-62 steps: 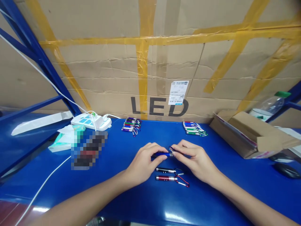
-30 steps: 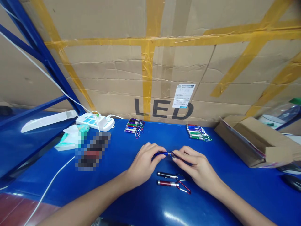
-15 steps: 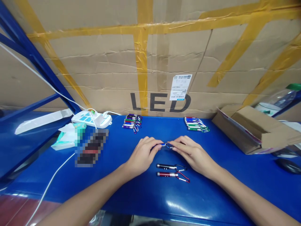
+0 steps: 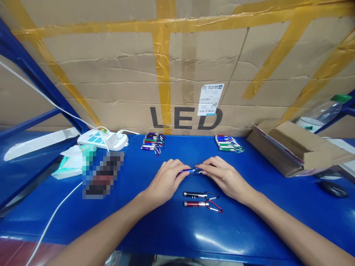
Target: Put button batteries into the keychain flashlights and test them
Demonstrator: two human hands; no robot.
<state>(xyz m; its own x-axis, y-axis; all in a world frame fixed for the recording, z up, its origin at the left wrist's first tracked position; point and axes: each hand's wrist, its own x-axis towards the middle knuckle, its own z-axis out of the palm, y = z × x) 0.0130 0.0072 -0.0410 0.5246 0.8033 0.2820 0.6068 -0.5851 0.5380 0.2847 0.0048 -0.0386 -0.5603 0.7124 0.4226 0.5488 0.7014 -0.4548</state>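
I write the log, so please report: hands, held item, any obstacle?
Left hand pinches blue penlight; right hand holds its other end. Black penlight, red penlight lie nearby, blocking neither hand.

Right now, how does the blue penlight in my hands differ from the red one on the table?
Your left hand and right hand hold the blue penlight, while the red penlight lies untouched on the table. Only part of the blue penlight shows; the red penlight is in full view. Both are slim and stretch roughly left to right.
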